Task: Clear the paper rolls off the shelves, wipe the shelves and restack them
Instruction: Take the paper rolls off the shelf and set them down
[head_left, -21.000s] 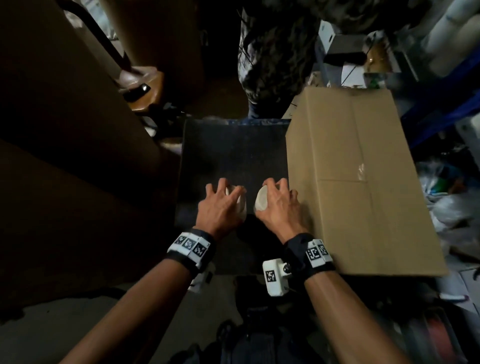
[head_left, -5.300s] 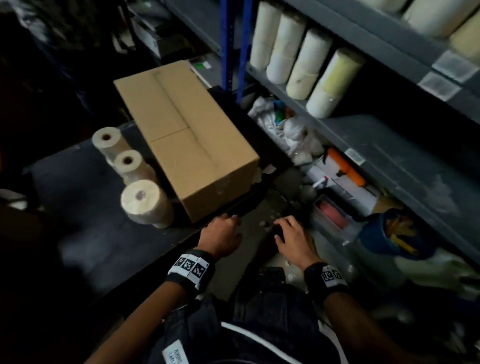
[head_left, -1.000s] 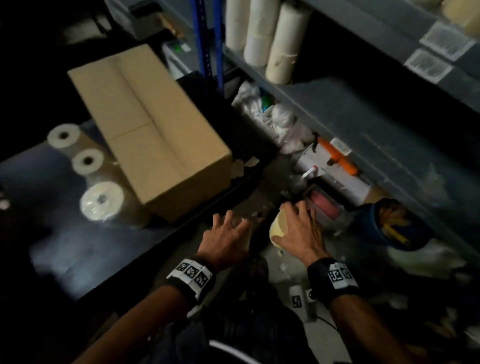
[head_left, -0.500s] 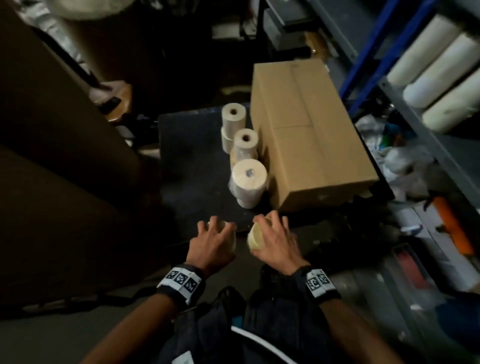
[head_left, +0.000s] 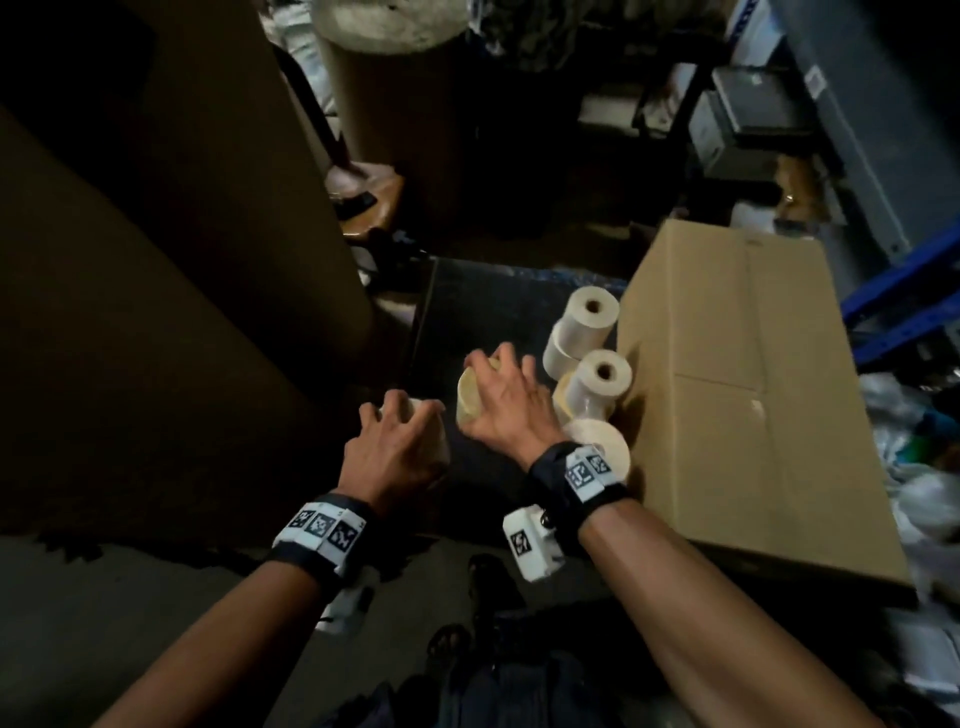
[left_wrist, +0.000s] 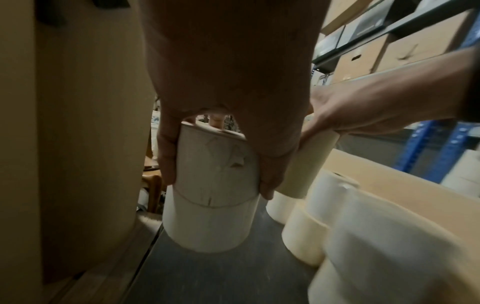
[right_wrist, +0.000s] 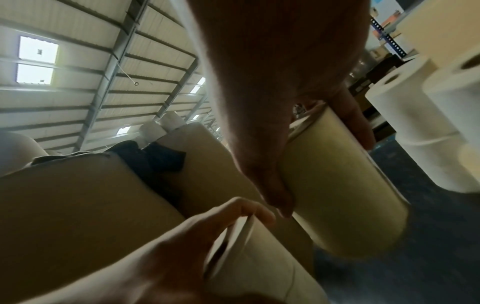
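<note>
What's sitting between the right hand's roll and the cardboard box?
In the head view, the row of stacked paper rolls stands between the roll in the right hand and the cardboard box, close against the box.

**Paper rolls gathered on the dark platform beside the cardboard box**

Three stacks of pale paper rolls stand upright in a row against the left side of the cardboard box (head_left: 727, 395). The far stack (head_left: 582, 330) is white with an open core on top, the middle stack (head_left: 595, 384) sits on a yellower roll, and the near stack (head_left: 597, 449) is partly hidden. Left of that row, away from the box, a yellowish roll (head_left: 470, 397) tilts above the platform, gripped from above. Further left, a cream roll (left_wrist: 217, 164) stands upright on another roll of the same kind (left_wrist: 210, 224), held at its top.
</note>
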